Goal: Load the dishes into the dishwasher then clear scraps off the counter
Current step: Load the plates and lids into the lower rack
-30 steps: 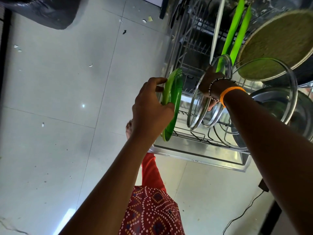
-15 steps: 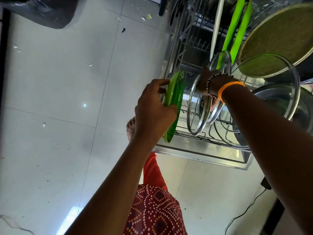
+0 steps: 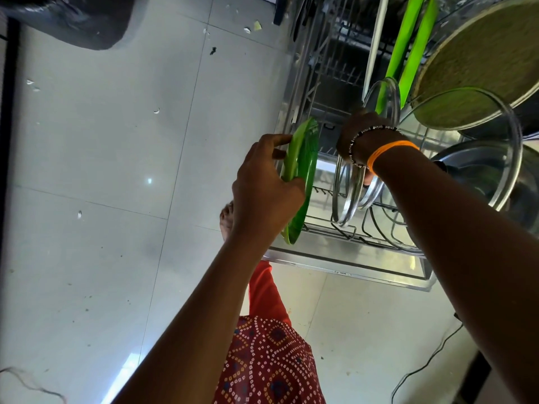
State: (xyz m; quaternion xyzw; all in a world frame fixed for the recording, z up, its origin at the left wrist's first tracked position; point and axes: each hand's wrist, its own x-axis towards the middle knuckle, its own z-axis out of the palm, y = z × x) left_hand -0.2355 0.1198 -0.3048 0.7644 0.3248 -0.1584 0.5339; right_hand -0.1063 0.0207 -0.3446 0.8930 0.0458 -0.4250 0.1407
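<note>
The left grip (image 3: pixel 262 188) curls round 2 green plates (image 3: pixel 303 176) on edge; beside it, the right grip (image 3: pixel 358 138) holds a glass plate (image 3: pixel 348 199) in the rack (image 3: pixel 350 237).

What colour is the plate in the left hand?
Green: the plate in the left hand, head view.

Bare forearms, no sleeves. On right wrist, orange band (image 3: pixel 392 150) beside beaded bracelet (image 3: pixel 361 141) of dark and pale beads. Red garment (image 3: pixel 271 363) printed with white dotted diamonds and dark blue centres; plain red trouser leg (image 3: pixel 264 293). Bare foot (image 3: pixel 227 218).
</note>
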